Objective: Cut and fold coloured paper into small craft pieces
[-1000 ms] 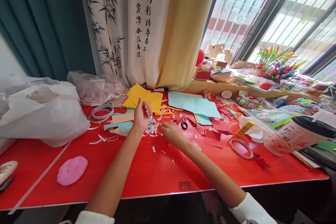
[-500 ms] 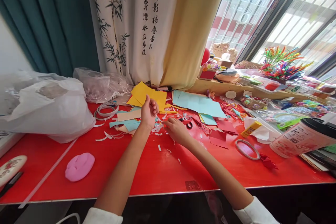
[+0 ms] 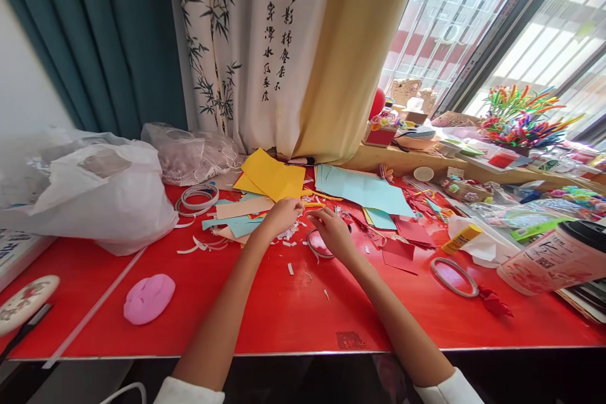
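My left hand [image 3: 284, 216] is over the paper scraps, its fingers pinched together; what they hold, if anything, is too small to make out. Close by on the right, my right hand [image 3: 332, 231] has its fingers bent inward, tips toward the left hand. Just below its fingers a thin pale ring [image 3: 312, 247] shows, partly covered by the hand; I cannot tell whether the hand touches it. White paper scraps [image 3: 290, 269] lie scattered around and under both hands. Yellow paper sheets [image 3: 277, 178] and light blue sheets [image 3: 364, 188] are just beyond them.
Stacked pale rings [image 3: 196, 199] and a white plastic bag [image 3: 108, 196] stand left, with a pink lump [image 3: 149, 299] nearer. On the right are red paper pieces [image 3: 400, 255], a glue stick [image 3: 461, 238], another ring [image 3: 453, 277] and a large lidded cup [image 3: 553, 257].
My left hand has turned from raised and loosely curled to lowered and pinched. My right hand has shifted slightly right, and a ring now shows beneath it. The view has swung slightly left.
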A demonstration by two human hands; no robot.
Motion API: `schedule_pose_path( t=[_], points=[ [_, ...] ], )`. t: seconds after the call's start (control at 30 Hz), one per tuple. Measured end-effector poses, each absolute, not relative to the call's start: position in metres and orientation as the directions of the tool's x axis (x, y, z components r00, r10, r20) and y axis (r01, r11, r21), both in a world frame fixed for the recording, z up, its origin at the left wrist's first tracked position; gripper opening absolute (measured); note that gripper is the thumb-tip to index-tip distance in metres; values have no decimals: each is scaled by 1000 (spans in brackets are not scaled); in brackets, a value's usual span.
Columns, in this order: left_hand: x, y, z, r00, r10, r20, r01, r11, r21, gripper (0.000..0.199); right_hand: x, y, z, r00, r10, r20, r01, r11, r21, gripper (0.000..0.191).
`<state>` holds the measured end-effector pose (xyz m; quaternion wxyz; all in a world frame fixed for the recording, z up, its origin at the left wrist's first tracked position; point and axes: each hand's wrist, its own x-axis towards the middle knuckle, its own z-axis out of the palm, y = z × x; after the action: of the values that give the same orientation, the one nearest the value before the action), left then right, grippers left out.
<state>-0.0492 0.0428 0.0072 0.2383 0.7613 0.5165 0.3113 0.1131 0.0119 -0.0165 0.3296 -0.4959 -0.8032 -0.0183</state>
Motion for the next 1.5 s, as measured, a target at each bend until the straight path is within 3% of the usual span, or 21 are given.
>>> schedule_pose_path(
  t=[0.2,0.3,0.4,0.5,0.63,0.8,1.13,1.5],
  points=[
    [-50,25,5,396,908,136,808,-415,418,14,120,11,-12,-247,803,542,788,492,-369,26],
    [-49,25,3,410,905,116,830,-423,363,15,121,10,-10,-247,801,545,773,502,-388,28],
    [-46,29,7,411,892,188,818,-452,356,16,121,9,-8,-236,804,545,753,507,-420,27],
    [-40,31,15,432,844,318,717,-535,448,22,123,10,-8,-201,825,528,719,490,-493,26],
    [-32,29,19,446,759,474,434,-647,627,16,127,15,-9,-187,854,486,648,479,-593,25],
    [-29,27,16,354,797,489,417,-602,681,15,132,15,-4,-176,872,456,552,471,-688,27],
    [-24,24,19,323,788,525,330,-613,718,12,135,11,4,-139,840,524,607,490,-625,25],
    [-25,26,18,259,812,523,360,-583,728,15,141,8,9,-346,798,494,656,582,-480,25]
  ],
)
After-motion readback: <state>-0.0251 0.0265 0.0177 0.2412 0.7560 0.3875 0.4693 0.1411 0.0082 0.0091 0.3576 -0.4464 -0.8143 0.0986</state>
